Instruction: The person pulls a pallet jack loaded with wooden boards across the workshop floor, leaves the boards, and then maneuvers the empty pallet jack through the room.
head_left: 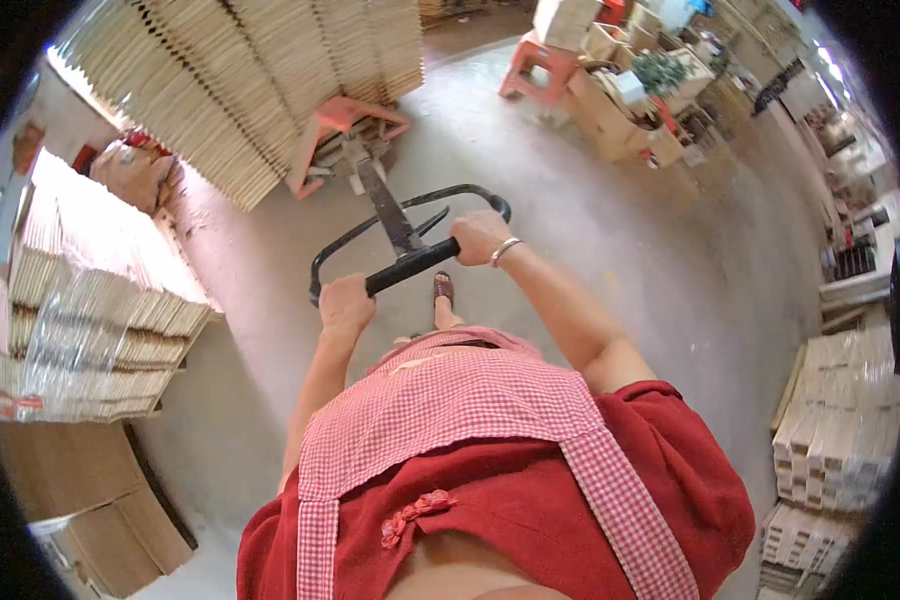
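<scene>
Both my hands are wrapped round the black crossbar of a pallet jack handle (410, 264). My left hand (347, 303) grips its left end. My right hand (481, 236), with a metal bangle at the wrist, closes on the right end. A small lever (434, 220) sits inside the handle loop, apart from my fingers. The shaft (382, 196) runs forward to the orange base of the pallet jack (340, 112). That base stands against a tall load of stacked wooden panels (240, 80); its forks are hidden.
Plastic-wrapped boards (100, 300) stand at left, with cardboard (90, 480) below them. At front right are an orange stool (540, 68) and cartons (610, 110) of mixed items. Wrapped wooden pieces (838, 420) are stacked at right. Concrete floor (670, 270) lies between.
</scene>
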A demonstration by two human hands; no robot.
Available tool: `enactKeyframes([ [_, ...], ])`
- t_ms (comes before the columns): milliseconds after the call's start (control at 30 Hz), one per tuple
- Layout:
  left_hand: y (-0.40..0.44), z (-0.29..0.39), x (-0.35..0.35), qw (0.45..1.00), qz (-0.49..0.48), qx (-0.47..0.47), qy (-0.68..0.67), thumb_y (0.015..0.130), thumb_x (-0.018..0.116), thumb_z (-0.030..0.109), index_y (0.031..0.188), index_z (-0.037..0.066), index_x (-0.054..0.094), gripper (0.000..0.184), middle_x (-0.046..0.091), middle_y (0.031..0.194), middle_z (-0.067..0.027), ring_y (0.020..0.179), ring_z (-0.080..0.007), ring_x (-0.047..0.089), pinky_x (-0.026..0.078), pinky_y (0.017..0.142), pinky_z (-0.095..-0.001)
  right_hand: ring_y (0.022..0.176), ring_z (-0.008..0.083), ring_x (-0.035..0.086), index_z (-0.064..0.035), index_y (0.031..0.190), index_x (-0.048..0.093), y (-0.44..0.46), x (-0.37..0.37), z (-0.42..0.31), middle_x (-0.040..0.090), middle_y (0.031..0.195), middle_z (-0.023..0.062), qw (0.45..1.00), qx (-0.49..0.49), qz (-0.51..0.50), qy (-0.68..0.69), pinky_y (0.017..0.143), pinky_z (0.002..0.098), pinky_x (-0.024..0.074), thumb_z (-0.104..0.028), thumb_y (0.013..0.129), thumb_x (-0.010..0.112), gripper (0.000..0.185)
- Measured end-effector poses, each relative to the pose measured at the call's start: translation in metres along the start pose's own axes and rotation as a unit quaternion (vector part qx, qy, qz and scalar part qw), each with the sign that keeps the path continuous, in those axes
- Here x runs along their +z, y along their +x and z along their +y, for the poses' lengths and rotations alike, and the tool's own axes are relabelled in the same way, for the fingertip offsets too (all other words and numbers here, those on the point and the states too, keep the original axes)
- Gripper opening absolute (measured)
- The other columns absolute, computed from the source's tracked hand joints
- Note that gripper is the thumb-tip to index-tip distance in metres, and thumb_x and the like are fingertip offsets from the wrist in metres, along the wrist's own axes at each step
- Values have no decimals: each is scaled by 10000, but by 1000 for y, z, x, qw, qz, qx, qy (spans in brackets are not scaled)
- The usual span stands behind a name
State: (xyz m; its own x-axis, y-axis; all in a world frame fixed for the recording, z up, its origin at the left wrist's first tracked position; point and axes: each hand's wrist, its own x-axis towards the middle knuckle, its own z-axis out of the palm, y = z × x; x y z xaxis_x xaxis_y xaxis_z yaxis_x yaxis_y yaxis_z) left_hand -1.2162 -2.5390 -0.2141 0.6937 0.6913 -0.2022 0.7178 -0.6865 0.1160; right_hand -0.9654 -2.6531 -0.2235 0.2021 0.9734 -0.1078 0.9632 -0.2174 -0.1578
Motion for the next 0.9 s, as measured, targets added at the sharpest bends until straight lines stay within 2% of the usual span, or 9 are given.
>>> enactKeyframes([
  [167, 21, -24, 13, 999, 28, 27, -12, 770, 652, 224, 862, 58, 707, 198, 695, 861, -183, 836, -347, 683, 525, 768, -451, 773, 335, 681, -100, 729, 717, 22, 5, -5, 692, 769, 151, 998, 32, -45, -2, 694, 439, 544, -182, 630, 638, 151],
  [267, -26, 36, 39, 997, 56, 56, 3, 788, 615, 196, 885, 45, 722, 209, 684, 856, -204, 854, -375, 676, 527, 773, -475, 746, 331, 685, -76, 719, 714, -48, 30, 27, 692, 771, 168, 999, 3, -43, -6, 676, 445, 549, -193, 626, 653, 162],
  [500, -36, -20, 56, 998, -6, -48, 41, 785, 673, 279, 941, 43, 696, 284, 680, 925, -213, 922, -392, 653, 508, 817, -480, 772, 333, 686, -78, 731, 724, -25, 56, -26, 695, 765, 151, 998, -9, -24, 59, 688, 433, 549, -155, 604, 673, 157],
  [567, -16, -39, 64, 999, 35, -20, 36, 790, 668, 277, 931, 35, 695, 282, 675, 923, -227, 902, -409, 649, 507, 799, -486, 775, 330, 688, -84, 749, 732, -22, 42, -30, 700, 793, 151, 999, -28, 17, 1, 691, 430, 547, -174, 612, 679, 172],
  [633, 0, -40, 64, 988, 117, 95, -34, 785, 648, 241, 934, 33, 707, 262, 670, 886, -229, 862, -417, 640, 491, 770, -519, 738, 334, 679, -71, 741, 724, -28, 11, -8, 697, 794, 162, 999, -27, 18, 1, 659, 441, 536, -181, 632, 667, 165],
  [733, -10, -24, 20, 993, 99, 71, 14, 754, 626, 195, 852, 44, 709, 198, 678, 832, -205, 803, -385, 664, 515, 720, -494, 703, 337, 677, -32, 743, 713, -28, -6, -18, 680, 770, 196, 999, -28, 18, 2, 612, 441, 540, -151, 638, 637, 176],
  [767, -12, -40, 19, 994, 80, 68, 43, 746, 629, 198, 845, 61, 720, 192, 687, 832, -189, 809, -366, 677, 531, 721, -479, 747, 343, 687, -18, 754, 706, -23, 4, -34, 677, 776, 205, 998, -37, 55, 19, 634, 449, 547, -154, 655, 634, 184],
  [800, -25, -63, 36, 995, 53, 12, 80, 729, 631, 190, 845, 58, 726, 200, 694, 846, -186, 834, -347, 687, 544, 733, -465, 804, 357, 686, -16, 784, 704, -30, 5, -66, 681, 809, 208, 1000, 6, -14, 21, 674, 448, 550, -173, 690, 628, 198],
  [900, -39, -33, 13, 999, -5, -21, 44, 715, 624, 163, 844, 60, 734, 199, 708, 856, -172, 856, -323, 699, 557, 750, -428, 838, 371, 679, -31, 806, 711, -38, 2, -59, 693, 842, 196, 1000, -10, 6, -10, 760, 446, 546, -190, 689, 637, 211],
])
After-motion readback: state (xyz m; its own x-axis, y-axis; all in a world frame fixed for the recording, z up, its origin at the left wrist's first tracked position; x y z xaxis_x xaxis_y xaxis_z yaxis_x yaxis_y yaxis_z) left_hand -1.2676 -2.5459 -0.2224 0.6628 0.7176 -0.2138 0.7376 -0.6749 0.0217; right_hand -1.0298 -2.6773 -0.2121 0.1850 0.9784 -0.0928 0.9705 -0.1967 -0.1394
